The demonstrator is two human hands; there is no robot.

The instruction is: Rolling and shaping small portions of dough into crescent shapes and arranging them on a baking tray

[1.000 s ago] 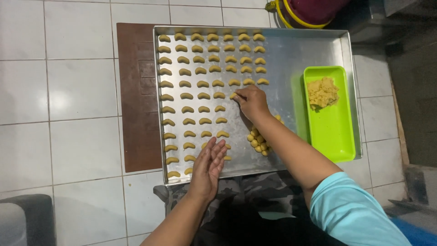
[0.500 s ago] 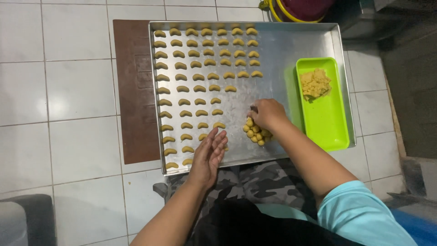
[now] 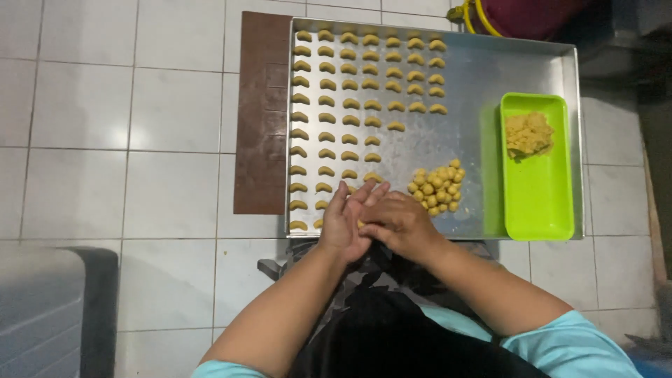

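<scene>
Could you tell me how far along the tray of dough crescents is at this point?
Crescents fill about half the metal tray in rows. The left hand and right hand are pressed together at its near edge. A pile of dough balls and a dough lump in the green dish remain unshaped.

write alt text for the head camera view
Seen from above, a person's left hand and right hand press together over the near edge of a metal baking tray on a tiled floor. The tray holds rows of crescent dough pieces, a pile of dough balls and a green dish.
</scene>
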